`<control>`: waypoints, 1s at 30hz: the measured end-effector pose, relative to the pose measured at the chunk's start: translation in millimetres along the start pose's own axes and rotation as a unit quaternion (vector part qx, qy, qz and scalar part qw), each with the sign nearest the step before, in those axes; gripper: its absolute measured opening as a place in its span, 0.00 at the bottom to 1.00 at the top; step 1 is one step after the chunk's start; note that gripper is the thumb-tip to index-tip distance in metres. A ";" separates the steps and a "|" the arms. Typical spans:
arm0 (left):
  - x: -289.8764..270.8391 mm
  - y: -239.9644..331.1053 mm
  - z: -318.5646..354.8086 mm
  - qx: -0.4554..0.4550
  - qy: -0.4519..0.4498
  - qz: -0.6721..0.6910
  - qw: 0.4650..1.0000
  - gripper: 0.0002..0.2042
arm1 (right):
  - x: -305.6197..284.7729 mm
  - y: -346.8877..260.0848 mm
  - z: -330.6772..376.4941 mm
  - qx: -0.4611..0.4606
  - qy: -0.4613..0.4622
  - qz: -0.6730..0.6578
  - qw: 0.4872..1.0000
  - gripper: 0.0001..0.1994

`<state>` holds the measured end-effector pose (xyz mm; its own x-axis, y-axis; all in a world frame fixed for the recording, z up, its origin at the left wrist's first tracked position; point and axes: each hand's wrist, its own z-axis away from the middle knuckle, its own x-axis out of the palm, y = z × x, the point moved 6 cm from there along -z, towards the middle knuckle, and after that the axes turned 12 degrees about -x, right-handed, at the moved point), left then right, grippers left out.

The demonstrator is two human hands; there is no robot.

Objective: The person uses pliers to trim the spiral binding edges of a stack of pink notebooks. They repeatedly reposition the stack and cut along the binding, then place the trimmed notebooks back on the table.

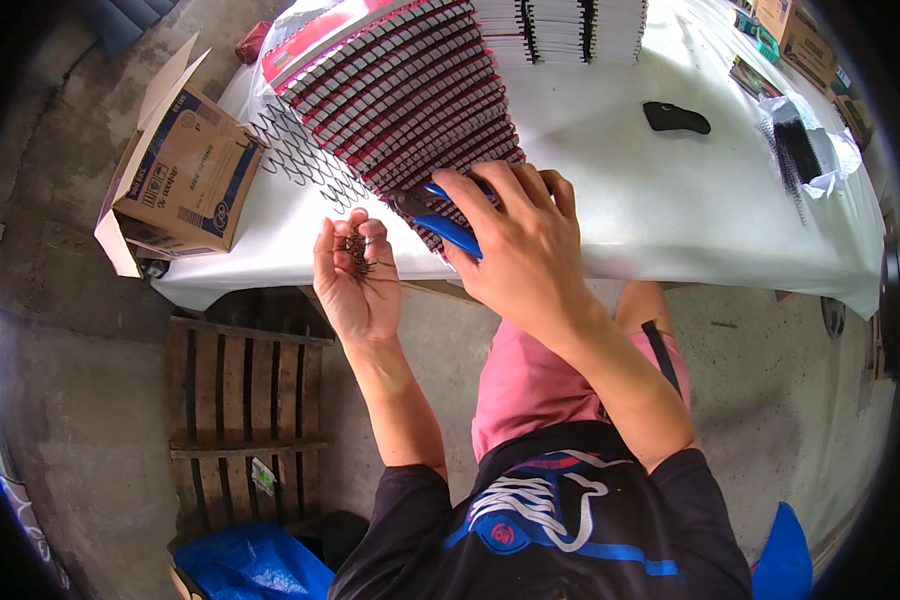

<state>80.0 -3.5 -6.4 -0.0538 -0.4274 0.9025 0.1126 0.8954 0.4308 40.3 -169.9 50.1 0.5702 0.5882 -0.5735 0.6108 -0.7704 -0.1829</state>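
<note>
My right hand [525,245] is closed round blue-handled pliers [448,234], their dark jaws against the near lower edge of a tall stack of spiral-bound notebooks [400,90]. Red and dark bindings run in rows along the side of the stack that faces me. Palm up and just left of the pliers, my left hand [362,305] has its fingers curled over a small bunch of thin dark wire bits [356,250]. Loose black binding coils [305,155] lie on the table between the stack and the carton.
An open cardboard carton [190,170] stands at the left of the white-covered table [610,200]. Another notebook stack [560,30] is at the back. To the right lie a black object [676,118] and dark coils in white wrapping [798,150]. A wooden pallet [245,400] is on the floor.
</note>
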 end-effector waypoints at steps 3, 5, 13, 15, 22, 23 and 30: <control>3.0 2.4 0.0 0.018 -0.059 -0.054 0.997 0.13 | 2.7 -0.3 -1.7 0.012 -0.013 0.000 1.000 0.25; 6.8 1.0 0.7 0.053 -0.048 -0.089 0.993 0.15 | 5.5 1.0 -1.6 0.016 -0.019 0.002 1.000 0.26; 14.5 10.6 -4.7 0.189 0.015 -0.323 0.927 0.08 | 9.6 -7.3 -5.9 0.000 0.001 0.015 1.000 0.22; 13.4 11.1 -5.0 0.220 0.047 -0.346 0.911 0.06 | 10.7 -9.6 -7.2 -0.012 0.004 0.015 1.000 0.18; 25.1 -3.8 -3.9 0.282 0.064 -0.402 0.869 0.10 | 26.9 1.0 -0.9 0.037 -0.058 -0.047 0.997 0.19; 25.9 -6.9 -4.7 0.290 0.064 -0.402 0.866 0.11 | 27.3 1.3 0.1 0.032 -0.043 -0.058 0.997 0.18; 33.2 -18.3 -5.2 0.330 0.067 -0.316 0.887 0.12 | 17.6 -1.4 1.1 0.003 -0.006 -0.031 0.999 0.18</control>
<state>81.3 -34.7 15.6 0.2246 -0.8416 0.4912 -0.5057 0.3302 0.7970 48.8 -158.8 39.4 0.5237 0.6323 -0.5709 0.6420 -0.7334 -0.2234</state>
